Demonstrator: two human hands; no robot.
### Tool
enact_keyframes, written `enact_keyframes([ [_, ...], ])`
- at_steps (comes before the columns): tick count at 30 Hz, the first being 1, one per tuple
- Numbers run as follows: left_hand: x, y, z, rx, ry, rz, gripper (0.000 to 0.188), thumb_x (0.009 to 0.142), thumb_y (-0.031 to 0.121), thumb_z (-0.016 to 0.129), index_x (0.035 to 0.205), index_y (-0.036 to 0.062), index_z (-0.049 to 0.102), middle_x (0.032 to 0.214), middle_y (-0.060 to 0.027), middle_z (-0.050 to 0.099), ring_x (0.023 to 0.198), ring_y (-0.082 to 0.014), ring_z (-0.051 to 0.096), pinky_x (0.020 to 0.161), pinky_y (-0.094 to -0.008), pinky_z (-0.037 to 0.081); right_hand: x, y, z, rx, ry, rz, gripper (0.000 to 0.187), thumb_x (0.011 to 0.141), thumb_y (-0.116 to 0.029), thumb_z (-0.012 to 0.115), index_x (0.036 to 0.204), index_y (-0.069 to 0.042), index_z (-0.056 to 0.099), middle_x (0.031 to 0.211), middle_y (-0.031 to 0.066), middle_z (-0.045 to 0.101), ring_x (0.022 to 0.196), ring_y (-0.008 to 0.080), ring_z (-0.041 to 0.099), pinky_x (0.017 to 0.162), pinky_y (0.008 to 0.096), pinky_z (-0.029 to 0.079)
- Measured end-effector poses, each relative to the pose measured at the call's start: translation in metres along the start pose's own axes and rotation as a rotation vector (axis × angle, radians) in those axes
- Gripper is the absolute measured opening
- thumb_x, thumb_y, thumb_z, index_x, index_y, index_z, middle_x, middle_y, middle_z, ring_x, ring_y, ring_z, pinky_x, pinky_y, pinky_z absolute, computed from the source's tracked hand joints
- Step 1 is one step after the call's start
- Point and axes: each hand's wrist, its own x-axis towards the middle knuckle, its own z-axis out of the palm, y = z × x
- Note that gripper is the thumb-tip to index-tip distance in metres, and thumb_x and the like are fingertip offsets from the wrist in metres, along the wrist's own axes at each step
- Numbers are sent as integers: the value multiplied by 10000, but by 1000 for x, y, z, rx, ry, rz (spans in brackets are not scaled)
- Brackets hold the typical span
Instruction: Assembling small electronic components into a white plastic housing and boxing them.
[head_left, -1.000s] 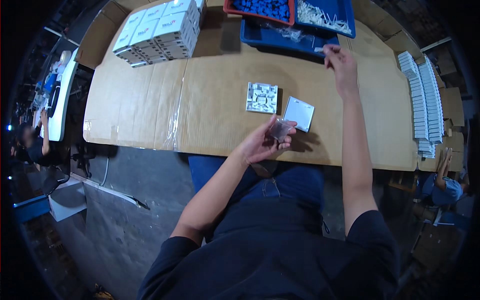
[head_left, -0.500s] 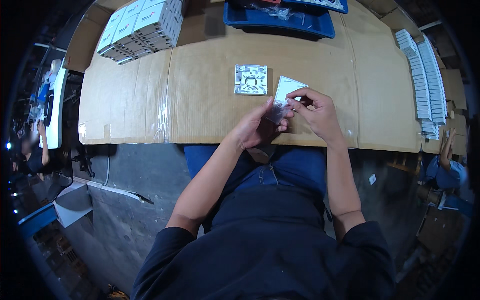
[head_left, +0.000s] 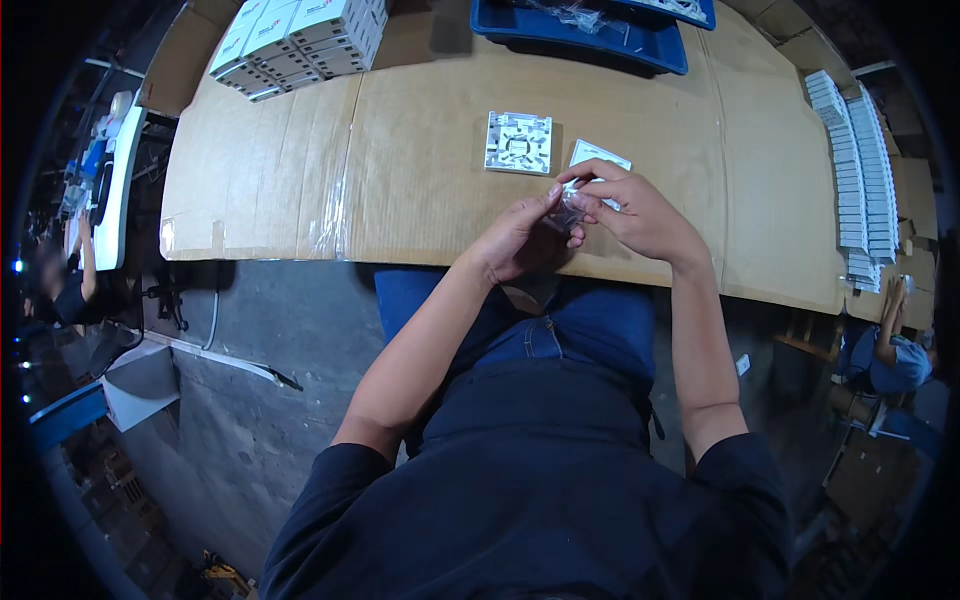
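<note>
Between my hands, close to the near edge of the table, is a small clear plastic bag (head_left: 568, 212). My left hand (head_left: 518, 235) grips its left side between thumb and fingers. From the right, my right hand (head_left: 632, 207) pinches the bag's upper part; whatever is inside is too small to make out. Just beyond my hands lies a square white plastic plate with a moulded frame and a round centre (head_left: 518, 143). A flat white square panel (head_left: 601, 158) rests to its right, partly covered by my right hand.
Cardboard covers the table (head_left: 420, 180). White boxes (head_left: 300, 45) are stacked at the far left, and blue trays (head_left: 600, 45) with clear bags stand at the back. Long rows of white plates (head_left: 850, 165) line the right side. Other people work at both far sides.
My right hand has come down over the bag, its fingers now closer to my left thumb. The view has shifted slightly, so the table things sit higher and further right.
</note>
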Motion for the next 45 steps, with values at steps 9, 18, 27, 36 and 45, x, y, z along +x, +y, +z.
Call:
enact_keyframes([
  [9,-1,-2,-7,-20,-34,-31,386,1046,461,592,1199,108,620,1003,-81,677,965,-205,662,907,-359,518,3,-9,7,189,-84,248,356,1092,-265,550,1154,52,701,1246,93,660,1049,187,642,934,315,503],
  [18,3,-4,-8,54,-48,27,358,1043,451,595,1164,115,620,1023,-82,690,969,-204,671,897,-357,515,8,-5,9,160,-89,273,367,1086,-287,566,1184,38,705,1228,89,691,1099,194,644,984,326,487],
  [27,2,-2,-12,-72,-68,-42,351,1044,461,594,1141,125,634,976,-62,693,938,-197,679,900,-361,516,6,-1,16,330,-68,264,337,1070,-240,601,1157,70,702,1079,59,706,778,112,652,738,270,549],
  [36,-3,2,-2,-22,-54,-20,318,1072,406,576,1101,91,616,937,-35,669,876,-196,702,852,-352,549,4,1,15,297,-114,245,292,1079,-195,581,1149,66,691,1113,62,688,821,114,646,780,275,536],
  [45,2,1,-5,-26,-49,-22,359,1055,432,603,1123,81,628,1002,-39,682,880,-184,698,834,-327,551,2,-13,4,334,-131,235,275,1064,-181,597,1140,66,692,1161,84,688,937,142,657,850,298,526],
])
